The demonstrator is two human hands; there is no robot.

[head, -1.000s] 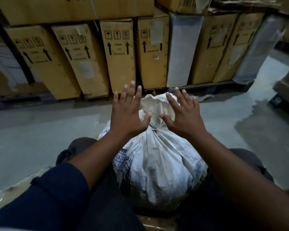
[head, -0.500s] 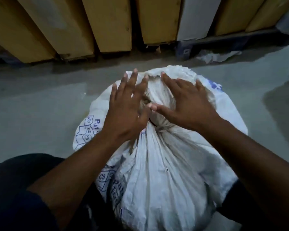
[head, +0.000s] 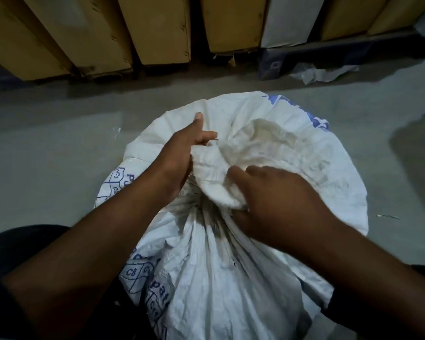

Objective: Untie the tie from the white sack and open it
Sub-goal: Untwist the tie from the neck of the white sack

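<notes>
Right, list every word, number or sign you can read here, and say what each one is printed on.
"C8": blue print in a grid cell low on the white sack, near the left forearm.
"C1": blue grid cell on the sack's left side, by the left hand; faint.
"pat...": blue letters low on the sack, cut off by folds.
Blue print at the sack's top right: too creased to read.
Cardboard boxes: no readable text.
</notes>
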